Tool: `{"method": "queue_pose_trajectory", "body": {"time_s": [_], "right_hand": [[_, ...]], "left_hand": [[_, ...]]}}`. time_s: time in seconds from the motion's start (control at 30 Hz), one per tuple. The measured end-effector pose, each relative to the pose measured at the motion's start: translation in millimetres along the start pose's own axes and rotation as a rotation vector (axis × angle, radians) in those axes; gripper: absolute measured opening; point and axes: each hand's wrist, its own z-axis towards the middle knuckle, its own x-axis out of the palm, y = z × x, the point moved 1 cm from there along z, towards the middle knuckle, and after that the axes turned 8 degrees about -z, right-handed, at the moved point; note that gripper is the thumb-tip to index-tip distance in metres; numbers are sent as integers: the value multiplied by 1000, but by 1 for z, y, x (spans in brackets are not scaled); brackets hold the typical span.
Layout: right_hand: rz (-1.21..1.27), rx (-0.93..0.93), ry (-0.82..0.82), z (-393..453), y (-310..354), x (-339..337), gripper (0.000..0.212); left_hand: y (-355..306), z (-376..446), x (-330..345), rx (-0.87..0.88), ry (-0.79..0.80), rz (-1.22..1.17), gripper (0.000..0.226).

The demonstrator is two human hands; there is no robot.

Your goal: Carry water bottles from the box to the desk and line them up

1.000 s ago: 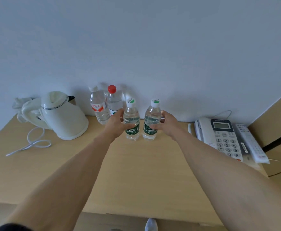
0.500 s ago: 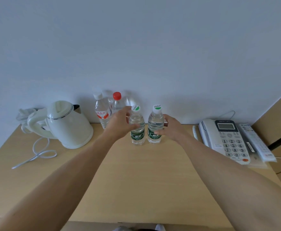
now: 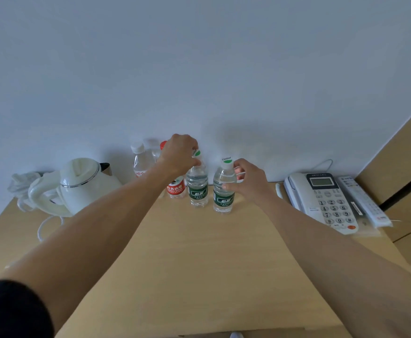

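Two clear water bottles with green labels and white caps stand side by side on the wooden desk (image 3: pixel 199 259), near the wall. My left hand (image 3: pixel 179 156) comes from above and closes around the neck of the left bottle (image 3: pixel 197 189), its cap showing past my fingers. My right hand (image 3: pixel 251 182) holds the right bottle (image 3: pixel 222 191) loosely at the shoulder, thumb on the front and fingers behind. Both bottles are upright. Just left of them a red-labelled bottle (image 3: pixel 175 189) stands partly hidden by my left wrist, with a white-capped bottle (image 3: pixel 139 163) behind it.
A white electric kettle (image 3: pixel 82 184) with its cord sits at the desk's left. A desk phone (image 3: pixel 321 198) and a white remote (image 3: pixel 363 201) lie at the right, next to a wooden panel (image 3: pixel 409 167). The white wall stands right behind the bottles.
My left hand has climbed from the left bottle's body to its neck. Both green-labelled bottles now stand farther back, beside the red-labelled bottle. My right hand's grip has loosened.
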Motion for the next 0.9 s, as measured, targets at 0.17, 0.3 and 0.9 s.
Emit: {"method": "queue_pose_trajectory", "body": {"time_s": [0.17, 0.3, 0.9], "right_hand": [[8, 2, 9, -1, 0, -1, 54], [16, -7, 0, 0, 0, -1, 53], [35, 37, -126, 55, 19, 22, 52]], "left_hand": [[0, 25, -5, -66, 28, 20, 38], [2, 36, -6, -93, 33, 15, 38], [9, 38, -4, -87, 11, 21, 39]]}}
